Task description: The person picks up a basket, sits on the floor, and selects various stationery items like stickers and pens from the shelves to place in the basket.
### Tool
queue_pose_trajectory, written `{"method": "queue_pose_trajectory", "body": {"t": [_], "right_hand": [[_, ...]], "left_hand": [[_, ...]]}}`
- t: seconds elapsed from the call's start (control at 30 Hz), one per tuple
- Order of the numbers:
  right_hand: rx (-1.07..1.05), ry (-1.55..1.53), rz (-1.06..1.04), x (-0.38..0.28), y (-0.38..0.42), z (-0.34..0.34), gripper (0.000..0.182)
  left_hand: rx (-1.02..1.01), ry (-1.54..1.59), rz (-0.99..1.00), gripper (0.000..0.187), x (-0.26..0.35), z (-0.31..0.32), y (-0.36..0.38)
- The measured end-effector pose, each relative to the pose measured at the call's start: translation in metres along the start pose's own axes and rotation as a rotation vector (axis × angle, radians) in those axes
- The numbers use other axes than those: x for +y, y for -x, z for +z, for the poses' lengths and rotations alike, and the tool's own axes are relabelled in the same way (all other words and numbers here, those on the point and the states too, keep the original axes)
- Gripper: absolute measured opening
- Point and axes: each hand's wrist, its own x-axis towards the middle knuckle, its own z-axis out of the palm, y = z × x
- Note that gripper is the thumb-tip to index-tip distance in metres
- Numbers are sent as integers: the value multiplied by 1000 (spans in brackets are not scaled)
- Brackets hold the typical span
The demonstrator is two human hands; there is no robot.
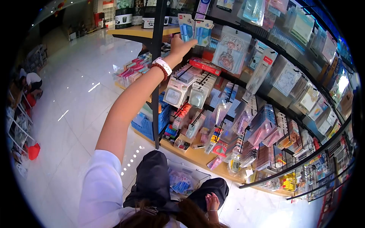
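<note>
At the top of the rack, my left hand [181, 49] is raised to a blue-and-white carded packet [186, 31], its fingers partly hidden behind the card and its thumb stretched below. The hand appears closed on this packet. Another blue-and-white packet [203, 33] hangs just to the right. Low down by my right knee, my right hand [212, 201] is loosely curled, with nothing visible in it. A wire basket [197, 174] between my legs holds blue and clear packets [180, 182].
A black upright post [156, 76] stands beside my left forearm. Hooks with packaged stationery [262, 125] fill the rack at the right. Below is a blue basket [163, 118]. A person [32, 80] crouches far left by another shelf.
</note>
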Motion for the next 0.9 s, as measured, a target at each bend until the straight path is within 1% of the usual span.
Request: {"method": "queue_pose_trajectory", "body": {"t": [0.07, 0.13, 0.2, 0.23, 0.27, 0.3, 0.33, 0.37, 0.4, 0.47, 0.5, 0.53, 0.57, 0.6, 0.67, 0.7, 0.73, 0.77, 0.8, 0.83, 0.87, 0.9], "right_hand": [[-9, 10, 1, -3, 2, 2, 21], [6, 7, 22, -4, 1, 6, 22], [-9, 30, 18, -4, -3, 9, 22], [-21, 56, 24, -4, -2, 10, 21], [-15, 112, 16, -3, -5, 12, 22], [-28, 176, -5, -3, -6, 19, 26], [-53, 181, -15, -7, -3, 35, 29], [-41, 215, -7, -2, -10, 41, 30], [-36, 326, 7, -5, -10, 58, 31], [-152, 304, -82, -2, -8, 86, 35], [-138, 289, -19, 3, -8, 91, 38], [-204, 187, -9, 2, -2, 104, 41], [-241, 127, 25, 6, -2, 108, 42], [-250, 56, 85, 13, 0, 109, 47], [-229, 12, 184, 26, 5, 111, 51], [-183, 64, 250, 36, 10, 104, 51], [-169, 117, 299, 39, 2, 108, 51], [-107, 200, 342, 59, -5, 93, 48], [-74, 213, 418, 72, -7, 87, 42], [-20, 314, 490, 87, -10, 78, 35], [34, 416, 553, 101, -16, 70, 28], [26, 419, 547, 113, -22, 65, 28]], "left_hand": [[-114, 54, -8, 25, 17, -9, 0], [-88, 27, 6, 24, 27, -15, 6], [-188, 209, 4, 21, 39, -20, 31], [-233, 295, -68, 21, 48, -24, 53], [-209, 333, -80, 23, 55, -28, 79], [-123, 397, -93, 37, 59, -29, 112], [-162, 311, 11, 51, 49, -37, 143], [-136, 347, 43, 53, 50, -39, 192], [-115, 384, 59, 56, 53, -42, 239], [-261, 412, -90, 60, 37, -43, 337], [-275, 452, -217, 63, 22, -40, 389], [-342, 398, -313, 60, 5, -39, 434], [-353, 348, -453, 56, -15, -42, 476], [-357, 314, -548, 52, -39, -40, 514], [-309, 288, -866, 38, -70, -44, 577], [-456, 117, -886, 42, -81, -55, 600], [-591, -53, -866, 46, -95, -58, 606], [-731, -217, -885, 48, -107, -63, 617], [-873, -386, -907, 50, -122, -73, 636], [-939, -461, -713, 48, -159, -85, 671], [-1101, -555, -662, 52, -173, -92, 683], [-1154, -590, -751, 58, -182, -97, 695]]}}
